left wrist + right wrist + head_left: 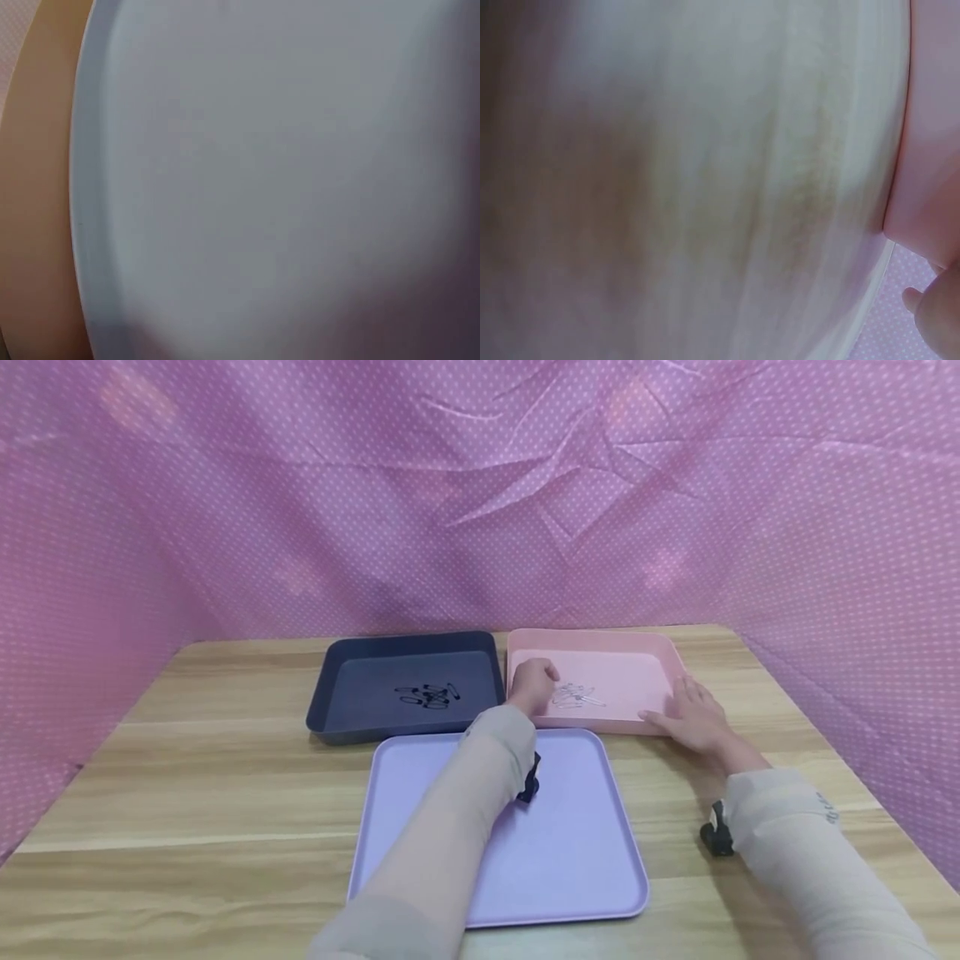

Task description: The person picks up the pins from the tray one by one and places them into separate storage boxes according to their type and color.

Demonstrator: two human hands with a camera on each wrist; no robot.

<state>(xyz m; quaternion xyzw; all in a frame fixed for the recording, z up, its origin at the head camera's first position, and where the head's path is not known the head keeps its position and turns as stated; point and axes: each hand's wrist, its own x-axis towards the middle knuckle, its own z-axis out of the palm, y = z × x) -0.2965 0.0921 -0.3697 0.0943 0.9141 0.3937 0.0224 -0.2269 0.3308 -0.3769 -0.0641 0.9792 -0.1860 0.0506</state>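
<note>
In the head view my left hand (534, 685) is over the left part of a pink tray (622, 664), its fingers bent down beside a small pile of silver safety pins (576, 696). Its fingertips are partly hidden, so whether they pinch a pin does not show. My right hand (697, 718) holds the same tray at its front right corner, thumb over the front rim and fingers along the right wall. Black safety pins (431, 696) lie heaped in a dark blue-grey tray (360, 693) to the left.
A shallow lavender tray (562, 852) lies in front of the two deeper trays, partly under my left forearm. All three stand on a wood-grain table (210, 810). Pink dotted cloth (450, 527) hangs behind and at both sides.
</note>
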